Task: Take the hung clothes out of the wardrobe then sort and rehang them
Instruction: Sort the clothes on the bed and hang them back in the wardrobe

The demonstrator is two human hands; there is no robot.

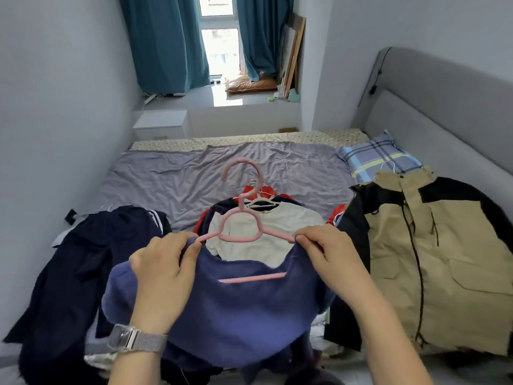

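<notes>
I hold a fuzzy blue-purple top (238, 309) on a pink hanger (241, 218) in front of me, above the bed. My left hand (163, 270) pinches the top's left shoulder at the hanger's end. My right hand (324, 251) pinches the right shoulder at the other end. The hanger's hook points up and away from me; its lower bar shows through the neck opening. Behind the top lies a pile with a white shirt (266, 226) on a white hanger, over red and navy clothes.
A beige and black jacket (433, 257) lies on the bed at the right, by a plaid pillow (377, 157). Dark navy clothes (83, 268) lie at the left. The grey sheet (194, 173) beyond is bare. Walls close in on the left; a headboard stands right.
</notes>
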